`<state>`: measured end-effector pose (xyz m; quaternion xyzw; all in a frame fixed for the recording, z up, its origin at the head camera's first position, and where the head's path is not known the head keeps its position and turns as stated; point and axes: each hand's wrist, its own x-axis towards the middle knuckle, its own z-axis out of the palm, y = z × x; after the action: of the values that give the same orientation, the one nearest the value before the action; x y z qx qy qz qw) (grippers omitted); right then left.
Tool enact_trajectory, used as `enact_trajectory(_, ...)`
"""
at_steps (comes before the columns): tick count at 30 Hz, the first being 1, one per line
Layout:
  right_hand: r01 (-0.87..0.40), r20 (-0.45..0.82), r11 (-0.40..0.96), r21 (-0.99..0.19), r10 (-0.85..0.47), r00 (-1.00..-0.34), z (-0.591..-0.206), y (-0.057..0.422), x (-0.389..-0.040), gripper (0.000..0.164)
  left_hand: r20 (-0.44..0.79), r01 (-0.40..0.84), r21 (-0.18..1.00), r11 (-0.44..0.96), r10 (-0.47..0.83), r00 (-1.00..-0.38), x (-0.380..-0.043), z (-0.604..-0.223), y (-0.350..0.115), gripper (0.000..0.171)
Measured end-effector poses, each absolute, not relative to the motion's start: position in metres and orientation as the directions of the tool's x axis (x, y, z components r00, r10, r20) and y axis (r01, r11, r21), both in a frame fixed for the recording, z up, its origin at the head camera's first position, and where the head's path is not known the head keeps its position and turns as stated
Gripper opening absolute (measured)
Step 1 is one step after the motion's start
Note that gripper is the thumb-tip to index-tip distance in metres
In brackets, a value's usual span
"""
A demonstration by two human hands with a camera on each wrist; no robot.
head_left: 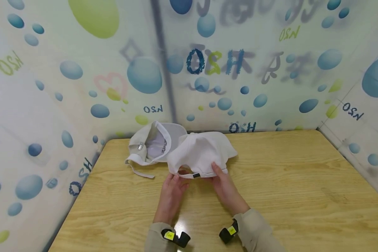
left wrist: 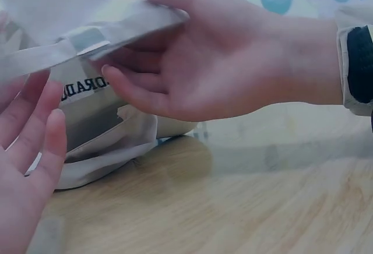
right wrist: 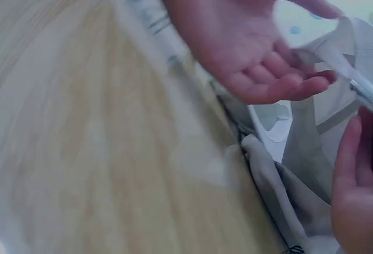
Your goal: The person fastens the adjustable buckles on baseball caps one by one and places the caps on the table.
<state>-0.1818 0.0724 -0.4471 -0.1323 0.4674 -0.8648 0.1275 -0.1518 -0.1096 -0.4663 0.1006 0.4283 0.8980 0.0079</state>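
Observation:
A white cap point(head_left: 204, 150) is held over the table with its back strap toward me; a small dark buckle point(head_left: 196, 175) sits on that strap. At the cap's left rear edge, my left hand point(head_left: 171, 196) pinches the band beside the strap opening. My right hand point(head_left: 225, 189) grips the right part of the rim, thumb on top and fingers beneath, as the left wrist view also shows. Just left lies a second, greyish-white cap point(head_left: 138, 145), its inside showing, with printed letters on the inner band. Its loose strap point(head_left: 142, 174) trails onto the table.
Both caps are toward the back of a wooden table point(head_left: 302, 182). Behind it rises a wall covering point(head_left: 208, 101) printed with blue and green drops. Each wrist wears a strapped camera, the left one point(head_left: 176, 238) and the right one point(head_left: 229, 231).

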Motion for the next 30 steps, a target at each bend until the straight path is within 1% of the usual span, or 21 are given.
enact_trajectory(4, 0.205, 0.067, -0.649, -0.733, -0.368, -0.928, -0.446, 0.077, -0.186, 0.038, 0.201, 0.073, 0.692, -0.718, 0.096, -0.975, -0.153, -0.468, -0.112, 0.032)
enact_trajectory(8, 0.288, 0.016, -0.708, -0.645, -0.389, -0.921, -0.446, 0.080, -0.190, 0.042, 0.248, 0.063, 0.619, -0.783, 0.119, -0.961, -0.154, -0.471, -0.115, 0.043)
enact_trajectory(12, 0.296, -0.047, -0.745, -0.598, -0.336, -0.941, -0.447, 0.083, -0.193, 0.048, 0.265, 0.041, 0.575, -0.817, 0.138, -0.954, -0.155, -0.472, -0.116, 0.048)
enact_trajectory(16, 0.263, -0.104, -0.781, -0.567, -0.249, -0.963, -0.449, 0.087, -0.196, 0.053, 0.242, 0.010, 0.553, -0.833, 0.149, -0.959, -0.155, -0.470, -0.115, 0.048)
enact_trajectory(21, 0.208, -0.163, -0.788, -0.579, -0.138, -0.977, -0.450, 0.092, -0.198, 0.053, 0.211, -0.030, 0.579, -0.815, 0.185, -0.960, -0.155, -0.469, -0.114, 0.048)
enact_trajectory(25, 0.186, -0.223, -0.799, -0.572, -0.066, -0.973, -0.450, 0.094, -0.198, 0.050, 0.123, -0.098, 0.647, -0.756, 0.230, -0.965, -0.155, -0.468, -0.112, 0.047)
enact_trajectory(27, 0.181, -0.259, -0.797, -0.576, -0.032, -0.965, -0.450, 0.096, -0.198, 0.048, 0.082, -0.133, 0.687, -0.714, 0.258, -0.963, -0.155, -0.468, -0.110, 0.044)
enact_trajectory(30, 0.187, -0.310, -0.757, -0.626, 0.022, -0.950, -0.451, 0.100, -0.198, 0.042, 0.059, -0.165, 0.736, -0.656, 0.305, -0.951, -0.154, -0.470, -0.107, 0.036)
